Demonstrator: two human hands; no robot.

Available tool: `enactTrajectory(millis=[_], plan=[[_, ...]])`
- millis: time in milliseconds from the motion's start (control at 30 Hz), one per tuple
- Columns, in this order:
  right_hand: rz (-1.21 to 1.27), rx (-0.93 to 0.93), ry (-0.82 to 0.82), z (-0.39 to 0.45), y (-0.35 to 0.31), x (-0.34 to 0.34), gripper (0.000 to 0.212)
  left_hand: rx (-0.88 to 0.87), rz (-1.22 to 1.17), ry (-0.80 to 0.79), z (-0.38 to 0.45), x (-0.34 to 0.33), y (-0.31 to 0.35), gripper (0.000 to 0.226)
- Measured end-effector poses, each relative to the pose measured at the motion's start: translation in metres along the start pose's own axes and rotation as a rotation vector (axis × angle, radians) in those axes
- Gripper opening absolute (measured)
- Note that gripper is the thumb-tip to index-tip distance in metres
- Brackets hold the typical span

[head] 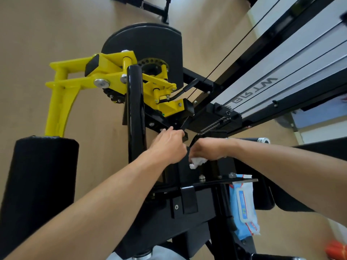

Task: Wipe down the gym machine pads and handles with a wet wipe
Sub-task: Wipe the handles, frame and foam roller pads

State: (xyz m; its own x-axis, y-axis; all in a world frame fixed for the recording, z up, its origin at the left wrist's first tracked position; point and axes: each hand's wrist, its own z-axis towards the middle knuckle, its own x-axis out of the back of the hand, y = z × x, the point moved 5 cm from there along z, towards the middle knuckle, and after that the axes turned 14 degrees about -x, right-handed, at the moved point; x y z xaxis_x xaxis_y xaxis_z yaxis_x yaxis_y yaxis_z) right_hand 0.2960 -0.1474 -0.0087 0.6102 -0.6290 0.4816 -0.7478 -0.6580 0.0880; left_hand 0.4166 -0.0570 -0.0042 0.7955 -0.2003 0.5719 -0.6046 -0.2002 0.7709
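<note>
Head view looked steeply down onto the black gym machine frame, with both bare arms reaching forward to its middle. The right hand had its fingers curled round a crumpled white wet wipe, which bulged out below the palm and was pressed against a dark bar or lever of the frame; exactly which part the wipe touched was hard to tell, since the hand covered it. The left hand sat just beside the right, its fingers bent over a small black handle, most likely to steady that part while the other hand rubbed. The blue wipes pack hung off the edge of a flat black plate near the right forearm, within easy reach for a fresh sheet. The large black roller pad stood well apart at the lower left, carried on the yellow arm, and by the look of things it had yet to be dealt with. Room for the hands was tight: an upright black post ran just left of the left hand, the yellow linkage crowded in beyond the fingers, and cables slanted away on the right. Open wooden floor lay to the left of the machine, giving a free path toward the roller pad.
</note>
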Motion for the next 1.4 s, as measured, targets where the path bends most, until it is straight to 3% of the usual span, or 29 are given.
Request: enactTrajectory(millis=[67, 233, 333, 433, 500, 567, 667, 800, 933, 1000, 1133, 1200, 1300, 1400], plan=[[0.122, -0.042, 0.129, -0.016, -0.004, 0.019, 0.022, -0.042, -0.002, 0.105, 0.001, 0.004, 0.004, 0.043], [0.359, -0.084, 0.365, -0.080, -0.004, 0.037, 0.023, -0.162, -0.169, 0.554, -0.016, 0.036, 0.015, 0.024], [0.701, -0.038, 0.514, -0.126, 0.002, 0.039, 0.024, -0.290, -0.345, 0.536, -0.029, 0.039, 0.030, 0.025], [0.979, 0.017, 0.634, -0.167, 0.000, 0.032, 0.025, -0.429, -0.494, 0.430, -0.052, 0.039, 0.061, 0.046], [1.187, 0.092, 0.622, -0.191, -0.006, 0.021, 0.028, -0.511, -0.497, 0.407, -0.075, 0.035, 0.083, 0.053], [1.343, 0.161, 0.576, -0.212, -0.012, 0.003, 0.033, -0.555, -0.439, 0.457, -0.101, 0.026, 0.098, 0.045], [1.463, 0.239, 0.490, -0.236, -0.022, -0.032, 0.035, -0.557, -0.451, 0.629, -0.139, 0.006, 0.104, 0.035], [1.574, 0.302, 0.290, -0.255, -0.027, -0.098, 0.060, -0.512, -0.452, 0.727, -0.193, -0.042, 0.108, 0.034], [1.534, 0.352, 0.212, -0.256, -0.037, -0.193, 0.035, -0.422, -0.476, 0.764, -0.250, -0.114, 0.100, 0.021], [1.649, 0.271, 0.113, -0.239, -0.046, -0.253, 0.026, -0.333, -0.492, 0.736, -0.273, -0.155, 0.085, 0.017], [1.755, -0.015, -0.172, -0.188, -0.059, -0.372, 0.022, -0.092, -0.645, 0.437, -0.305, -0.242, 0.032, 0.027], [1.776, -0.109, -0.237, -0.165, -0.062, -0.408, 0.023, 0.026, -0.553, 0.372, -0.316, -0.273, 0.013, 0.005], [1.799, -0.188, -0.120, -0.126, -0.053, -0.430, 0.019, 0.150, -0.415, 0.380, -0.321, -0.300, -0.010, 0.030], [1.655, -0.292, 0.134, -0.082, -0.032, -0.441, 0.014, 0.148, -0.326, 0.284, -0.309, -0.314, -0.016, 0.035]])
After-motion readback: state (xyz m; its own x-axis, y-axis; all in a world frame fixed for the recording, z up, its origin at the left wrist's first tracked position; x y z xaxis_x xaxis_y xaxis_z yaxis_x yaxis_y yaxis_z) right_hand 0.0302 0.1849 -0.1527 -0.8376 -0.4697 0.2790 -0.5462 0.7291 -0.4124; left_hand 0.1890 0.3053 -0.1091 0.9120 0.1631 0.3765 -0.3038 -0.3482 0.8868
